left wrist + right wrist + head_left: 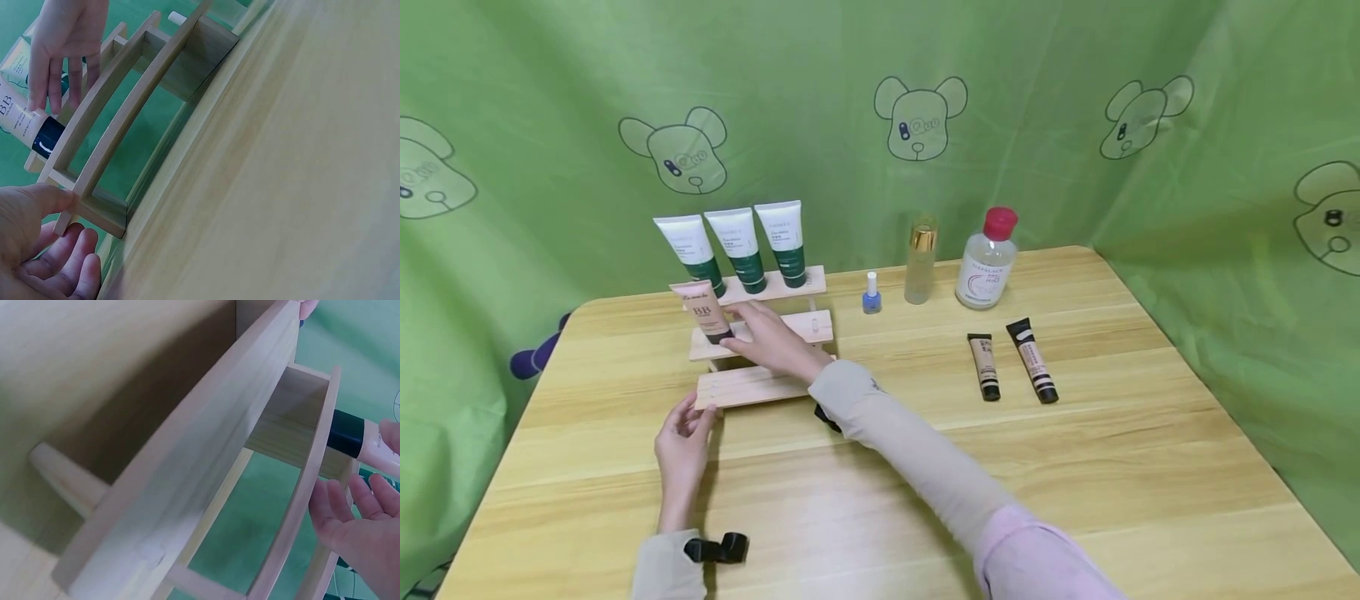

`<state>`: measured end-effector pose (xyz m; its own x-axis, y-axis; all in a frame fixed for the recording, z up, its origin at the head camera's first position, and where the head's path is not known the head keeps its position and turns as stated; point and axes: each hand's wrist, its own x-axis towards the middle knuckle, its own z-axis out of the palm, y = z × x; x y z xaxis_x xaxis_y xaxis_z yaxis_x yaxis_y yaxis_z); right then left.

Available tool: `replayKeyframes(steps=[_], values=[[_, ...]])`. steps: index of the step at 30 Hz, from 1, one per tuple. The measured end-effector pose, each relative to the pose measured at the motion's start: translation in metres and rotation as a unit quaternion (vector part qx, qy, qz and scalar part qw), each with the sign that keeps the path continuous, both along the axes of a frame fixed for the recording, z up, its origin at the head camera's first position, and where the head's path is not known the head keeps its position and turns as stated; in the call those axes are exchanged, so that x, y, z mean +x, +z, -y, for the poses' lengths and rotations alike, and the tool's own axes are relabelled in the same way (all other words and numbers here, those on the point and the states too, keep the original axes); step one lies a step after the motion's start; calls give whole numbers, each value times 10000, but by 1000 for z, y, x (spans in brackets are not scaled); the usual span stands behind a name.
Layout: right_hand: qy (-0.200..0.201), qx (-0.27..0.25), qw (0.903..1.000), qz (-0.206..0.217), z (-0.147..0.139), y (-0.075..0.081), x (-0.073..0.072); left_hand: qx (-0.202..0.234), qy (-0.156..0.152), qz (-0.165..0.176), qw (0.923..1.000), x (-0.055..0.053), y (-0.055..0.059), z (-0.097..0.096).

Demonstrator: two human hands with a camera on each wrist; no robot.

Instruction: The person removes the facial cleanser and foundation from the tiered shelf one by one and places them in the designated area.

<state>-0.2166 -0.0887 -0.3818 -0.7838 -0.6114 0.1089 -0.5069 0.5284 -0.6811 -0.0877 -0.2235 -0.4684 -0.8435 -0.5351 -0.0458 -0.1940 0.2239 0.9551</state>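
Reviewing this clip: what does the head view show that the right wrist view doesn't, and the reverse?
Head view only: the clear bottle with a red cap, the clear gold-capped bottle, the small blue bottle with a white cap, and two beige tubes with black caps lying on the table.

Right wrist view only: a pale wooden strut with a rounded end, showing past the edge of the stepped pale wooden rack.

Both: that rack, the pinkish BB tube with a black cap, and the right hand.
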Motion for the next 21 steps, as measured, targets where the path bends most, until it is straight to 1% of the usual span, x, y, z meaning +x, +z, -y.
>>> replayKeyframes(steps=[9, 12, 18, 21], values=[[31, -85, 9999, 53, 13, 3, 1, -105, -58, 0, 9999, 0, 0, 1], [-41, -62, 10000, 56, 17, 3, 1, -48, -63, -1, 10000, 0, 0, 2], [-257, -80, 9994, 230, 22, 0, -1, -3, -51, -19, 10000, -1, 0, 2], [-277, -132, 9993, 207, 23, -2, -2, 4, -30, -34, 10000, -1, 0, 2]])
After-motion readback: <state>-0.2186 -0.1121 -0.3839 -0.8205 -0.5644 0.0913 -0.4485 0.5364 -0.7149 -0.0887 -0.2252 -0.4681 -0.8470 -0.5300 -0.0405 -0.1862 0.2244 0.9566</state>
